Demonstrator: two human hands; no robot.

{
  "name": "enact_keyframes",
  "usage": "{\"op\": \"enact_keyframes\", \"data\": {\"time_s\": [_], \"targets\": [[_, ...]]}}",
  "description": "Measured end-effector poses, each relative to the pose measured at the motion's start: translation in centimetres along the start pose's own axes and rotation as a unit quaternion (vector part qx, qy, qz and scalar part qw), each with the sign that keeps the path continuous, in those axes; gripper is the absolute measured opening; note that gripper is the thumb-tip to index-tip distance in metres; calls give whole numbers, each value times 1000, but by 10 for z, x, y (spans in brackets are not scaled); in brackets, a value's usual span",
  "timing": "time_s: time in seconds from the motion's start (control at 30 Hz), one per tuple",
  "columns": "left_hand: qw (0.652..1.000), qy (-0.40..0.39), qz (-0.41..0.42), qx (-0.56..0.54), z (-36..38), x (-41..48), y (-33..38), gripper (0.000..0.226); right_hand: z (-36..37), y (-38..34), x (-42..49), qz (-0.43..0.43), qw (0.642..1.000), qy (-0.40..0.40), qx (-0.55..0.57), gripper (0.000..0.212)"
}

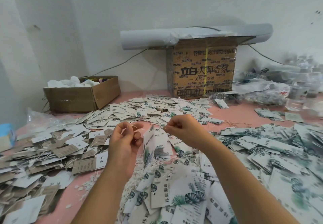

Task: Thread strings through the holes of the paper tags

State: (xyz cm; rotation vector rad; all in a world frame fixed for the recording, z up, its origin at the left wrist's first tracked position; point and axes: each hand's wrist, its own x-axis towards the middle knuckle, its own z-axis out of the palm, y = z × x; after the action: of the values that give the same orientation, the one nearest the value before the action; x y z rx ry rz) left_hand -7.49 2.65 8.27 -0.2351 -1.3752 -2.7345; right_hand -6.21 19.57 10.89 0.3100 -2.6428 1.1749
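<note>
Both my hands are raised over a pink table (241, 113) strewn with paper tags. My left hand (125, 140) pinches a thin white string (135, 127) between curled fingers. My right hand (181, 129) pinches the top of a small stack of white tags with green leaf print (153, 145), which hangs below it between the two hands. The string's far end and the tag hole are too small to make out.
Heaps of grey and brown tags (52, 152) lie at the left, leaf-print tags (262, 147) at the right and front. An open cardboard box (82, 98) stands back left. A taller printed carton (202, 71) with a paper roll on it stands at the back; plastic bags lie far right.
</note>
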Motion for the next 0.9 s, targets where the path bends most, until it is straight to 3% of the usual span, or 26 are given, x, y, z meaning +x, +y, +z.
{"op": "enact_keyframes", "data": {"time_s": [0.3, 0.5, 0.73, 0.9], "targets": [[998, 54, 21, 20, -9, 6, 5, 6, -21, 11, -5, 86, 995, -49, 7, 15], [996, -10, 35, 85, -5, 1, 3, 22, -16, 1, -4, 26, 992, 33, 118, 18], [976, -58, 62, 199, 3, -6, 0, 19, 6, -22, -3, -67, 994, 26, 87, 20], [964, -61, 78, 249, 6, -8, 0, 17, 12, -25, -3, -102, 992, 55, 39, 4]]}}
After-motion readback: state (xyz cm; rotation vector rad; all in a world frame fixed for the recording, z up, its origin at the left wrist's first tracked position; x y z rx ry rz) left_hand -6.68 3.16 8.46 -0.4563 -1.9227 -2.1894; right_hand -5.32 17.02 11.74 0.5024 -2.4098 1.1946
